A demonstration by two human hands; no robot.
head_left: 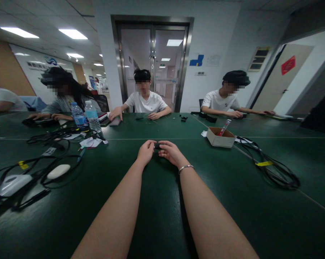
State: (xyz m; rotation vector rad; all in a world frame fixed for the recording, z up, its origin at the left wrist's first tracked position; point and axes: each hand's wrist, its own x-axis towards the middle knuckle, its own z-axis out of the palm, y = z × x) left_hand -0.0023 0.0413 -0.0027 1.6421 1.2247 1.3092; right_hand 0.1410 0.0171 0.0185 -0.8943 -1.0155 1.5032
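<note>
Both my arms reach forward over the green table. Between my fingertips is a small black object, too small and too far off to name its kind. My left hand pinches its left end between thumb and fingers. On the other side, the fingers of my right hand curl round its right end, and a silver bangle circles that wrist. The object is held at or just above the tabletop; most of it is hidden by my fingers.
To the left lie coiled black cables, a white mouse and two water bottles. An open cardboard box and another coiled cable are on the right. Across the table sit several people, small black parts before them.
</note>
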